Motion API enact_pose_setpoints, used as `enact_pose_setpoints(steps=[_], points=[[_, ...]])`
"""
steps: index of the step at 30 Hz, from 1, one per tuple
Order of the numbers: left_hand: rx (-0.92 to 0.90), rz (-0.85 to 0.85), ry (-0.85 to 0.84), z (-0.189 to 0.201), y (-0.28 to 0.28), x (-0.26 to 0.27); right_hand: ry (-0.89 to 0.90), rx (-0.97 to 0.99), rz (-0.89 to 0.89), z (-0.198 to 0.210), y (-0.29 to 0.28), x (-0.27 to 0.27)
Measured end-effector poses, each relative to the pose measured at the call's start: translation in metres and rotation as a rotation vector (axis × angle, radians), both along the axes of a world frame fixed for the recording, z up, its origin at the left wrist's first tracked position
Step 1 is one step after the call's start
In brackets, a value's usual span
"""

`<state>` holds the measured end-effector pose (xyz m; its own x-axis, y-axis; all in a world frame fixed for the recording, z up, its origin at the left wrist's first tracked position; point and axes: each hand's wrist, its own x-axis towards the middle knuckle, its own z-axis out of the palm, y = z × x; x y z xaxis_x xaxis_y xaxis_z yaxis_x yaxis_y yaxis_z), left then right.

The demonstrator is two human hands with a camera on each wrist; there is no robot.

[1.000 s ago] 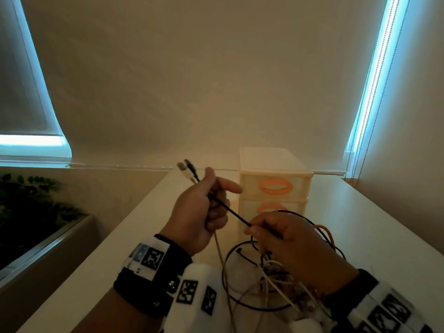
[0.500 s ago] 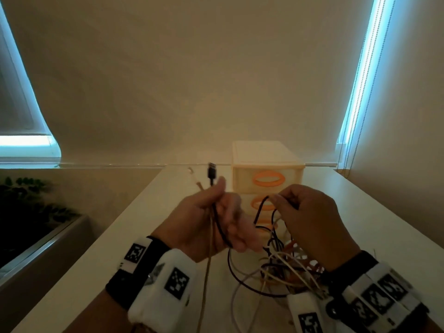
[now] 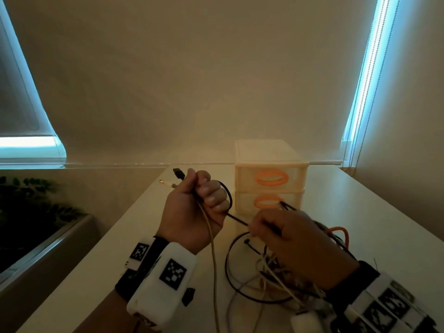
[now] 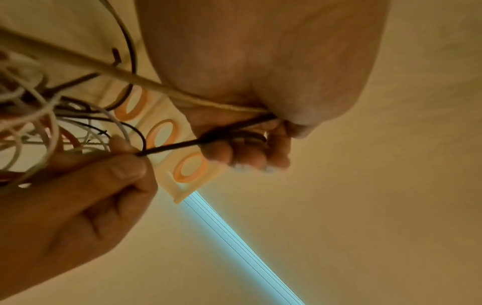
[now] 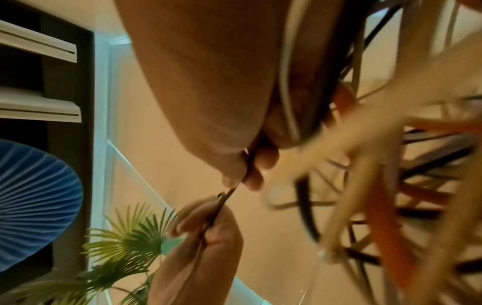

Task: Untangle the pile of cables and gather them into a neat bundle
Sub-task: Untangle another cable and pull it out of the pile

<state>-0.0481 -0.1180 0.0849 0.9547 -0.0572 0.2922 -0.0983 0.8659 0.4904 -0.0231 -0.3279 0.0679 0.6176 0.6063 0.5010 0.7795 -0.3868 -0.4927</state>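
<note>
Hands (image 3: 192,212) (image 3: 300,243), two, on one black cable (image 3: 236,218).

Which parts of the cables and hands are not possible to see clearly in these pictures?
- Head view: the right hand covers the top of the cable pile, so the crossings beneath are hidden.
- Head view: the beige cable leaves by the bottom edge; its far end is cut off.
- Right wrist view: the pile is blurred; single cables cannot be separated.
- Left wrist view: the left hand closes round the black cable; its plug is hidden.
</note>
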Motion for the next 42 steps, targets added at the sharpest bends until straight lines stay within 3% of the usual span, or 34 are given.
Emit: enact_pose_setpoints(steps=[2,4,8,13,18,20,23,26,30,34,37,40,42], points=[[0.024,-0.018,0.016,-0.004,0.002,0.002,-0.047,0.098,-0.108,-0.002,-0.005,0.008],[0.053,-0.039,0.012,-0.007,0.003,0.003,-0.041,0.157,-0.105,-0.003,-0.007,0.010],[0.058,-0.065,-0.035,-0.005,0.009,0.004,0.075,-0.047,0.042,-0.002,-0.009,0.003],[0.046,-0.043,-0.033,-0.003,0.014,0.003,0.202,-0.033,-0.014,0.005,-0.020,0.010],[0.068,-0.111,-0.061,0.000,0.020,0.001,0.283,-0.248,0.056,0.013,-0.024,0.005],[0.171,-0.216,-0.102,0.004,0.019,-0.004,0.208,-0.161,-0.111,0.013,-0.025,0.010],[0.531,-0.302,-0.099,0.005,0.005,-0.015,0.004,0.051,-0.353,0.010,-0.022,0.016],[0.752,-0.418,-0.071,-0.003,-0.018,-0.017,-0.085,0.280,-0.334,0.007,-0.013,0.009],[0.544,-0.271,-0.002,-0.005,-0.032,-0.012,-0.088,0.406,-0.098,0.009,-0.003,-0.005],[0.225,-0.084,0.009,0.006,-0.023,-0.010,-0.007,0.120,0.138,0.000,-0.003,-0.008],[0.171,0.023,0.111,0.003,-0.019,-0.008,0.081,0.072,0.066,-0.003,-0.007,-0.002],[0.129,0.046,0.150,-0.001,-0.017,-0.005,-0.010,0.149,-0.115,-0.007,-0.010,0.004],[0.112,0.034,0.156,-0.002,-0.013,-0.004,-0.013,0.127,-0.089,-0.009,-0.008,0.002]])
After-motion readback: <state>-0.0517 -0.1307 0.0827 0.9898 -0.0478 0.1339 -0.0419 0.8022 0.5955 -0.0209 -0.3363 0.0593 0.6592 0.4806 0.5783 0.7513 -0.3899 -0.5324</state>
